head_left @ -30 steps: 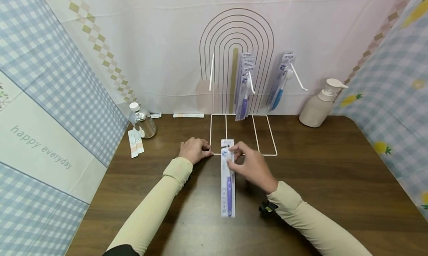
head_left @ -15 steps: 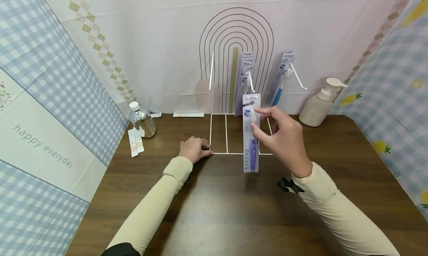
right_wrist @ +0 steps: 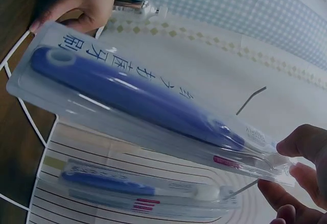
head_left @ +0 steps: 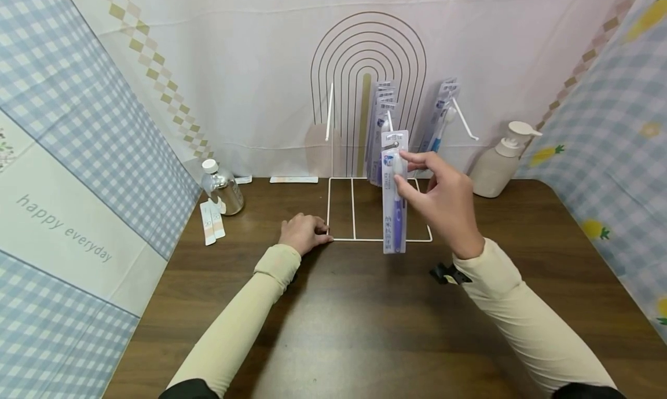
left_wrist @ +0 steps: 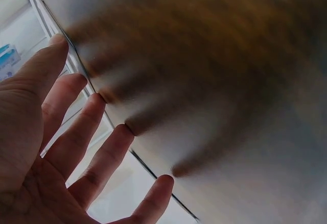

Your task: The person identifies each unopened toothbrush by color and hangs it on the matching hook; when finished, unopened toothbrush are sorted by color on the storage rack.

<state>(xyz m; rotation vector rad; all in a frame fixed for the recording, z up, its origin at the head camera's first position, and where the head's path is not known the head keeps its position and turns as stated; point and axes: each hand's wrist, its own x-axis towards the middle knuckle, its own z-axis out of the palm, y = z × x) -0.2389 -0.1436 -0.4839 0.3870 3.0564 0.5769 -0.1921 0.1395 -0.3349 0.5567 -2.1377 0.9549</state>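
Observation:
My right hand (head_left: 443, 199) pinches a packaged purple toothbrush (head_left: 395, 219) by its upper part, thumb on one side and fingers on the other. The pack hangs upright, its top hole at the tip of the rack's middle hook. Behind it on that hook hang several more toothbrush packs (head_left: 376, 134). Close up in the right wrist view, the held toothbrush (right_wrist: 138, 99) shows its purple handle through clear plastic. My left hand (head_left: 302, 234) touches the front left corner of the white wire rack (head_left: 354, 213). In the left wrist view, the left fingers (left_wrist: 104, 157) are spread, fingertips on the surface.
A blue toothbrush pack (head_left: 440, 121) hangs on the right hook (head_left: 465, 120); the left hook (head_left: 330, 112) bears nothing. A beige pump bottle (head_left: 495, 164) stands at back right. At left are a silver bottle (head_left: 224, 190) and small paper sachets (head_left: 211, 222).
My right hand has raised the toothbrush pack from the rack's front edge up and right to the middle hook's tip. The packs behind shifted slightly. My left hand has stayed put.

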